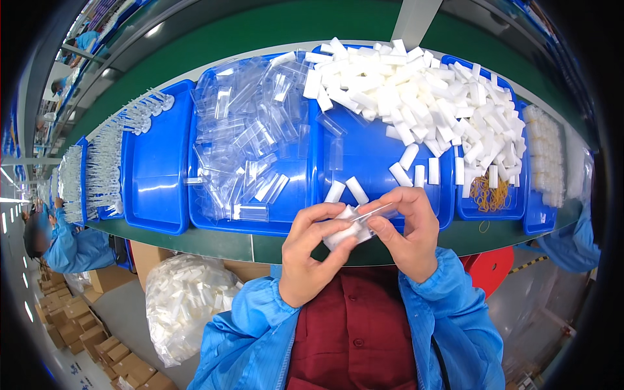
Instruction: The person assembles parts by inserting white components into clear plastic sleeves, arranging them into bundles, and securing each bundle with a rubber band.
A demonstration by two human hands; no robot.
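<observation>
Close together over the near edge of a green bench (268, 248), the left hand (311, 250) pinches a small, smooth white block (344, 238) while the right hand (414, 233) grips a glossy clear plastic piece (382, 212) against it. Just beyond the hands, a blue tray (367, 159) offers bare floor, bounded farther out by heaped white blocks (403, 91).

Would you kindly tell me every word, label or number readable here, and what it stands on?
No text can be read.
White rectangular blocks, clear plastic sleeves, blue plastic trays: no lettering visible.
Stacked brown cardboard boxes: any print is too small to read.
Small blue marks on the grey floor: too small to make out.
</observation>
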